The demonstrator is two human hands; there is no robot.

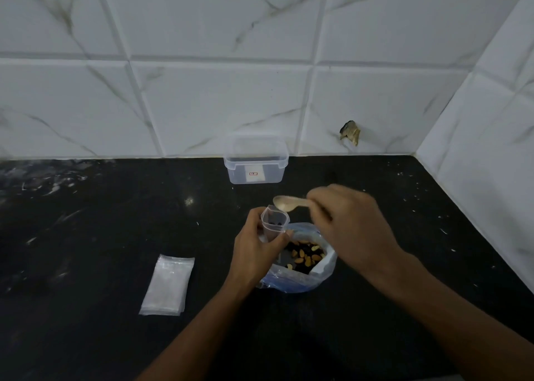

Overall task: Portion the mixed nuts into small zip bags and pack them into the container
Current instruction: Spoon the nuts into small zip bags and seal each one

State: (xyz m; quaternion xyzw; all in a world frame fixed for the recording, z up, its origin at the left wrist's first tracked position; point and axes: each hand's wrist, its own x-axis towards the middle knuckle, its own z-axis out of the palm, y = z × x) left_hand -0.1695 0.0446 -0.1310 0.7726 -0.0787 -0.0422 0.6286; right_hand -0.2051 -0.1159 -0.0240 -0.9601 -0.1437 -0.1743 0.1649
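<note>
My left hand (254, 250) grips a small clear zip bag (274, 221), held upright with its mouth open; a few dark bits show inside. My right hand (351, 224) holds a spoon (284, 203) by the handle, its bowl just above and beside the bag's mouth. Below both hands a large open plastic bag of mixed nuts (306, 258) sits on the black counter. A clear plastic container (255, 161), lidless, stands at the back against the wall.
A flat stack of empty small zip bags (168, 285) lies on the counter (101, 236) to the left. White marbled tile walls meet in a corner at the right, with a chipped hole (350, 132) in one tile.
</note>
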